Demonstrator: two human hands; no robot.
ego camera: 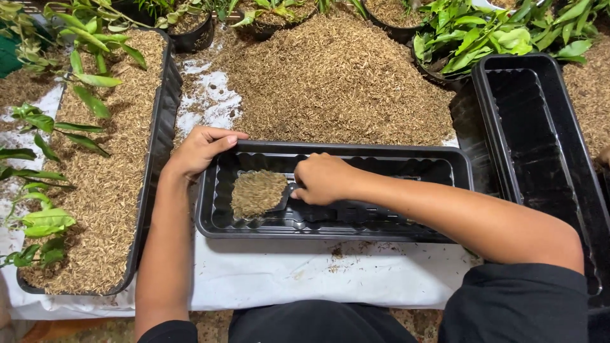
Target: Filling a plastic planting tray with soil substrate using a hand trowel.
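A scoop (259, 194) heaped with brown rice husk is sitting low inside the empty black tray (337, 225), toward its left end. The right hand (322, 178) is gripping the scoop's handle, grip closed around it. The left hand (198, 149) is resting on the tray's far left corner, fingers curled over the rim. Behind the tray a large husk pile (337, 76) is lying on the white-covered surface (286, 276). A husk-filled planter with seedlings (105, 171) is standing left; another empty tray (540, 152) right.

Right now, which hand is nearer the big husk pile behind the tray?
Left. The left hand grips the tray's far left corner, close to the husk pile. The right hand is inside the tray, holding a scoop of husks.
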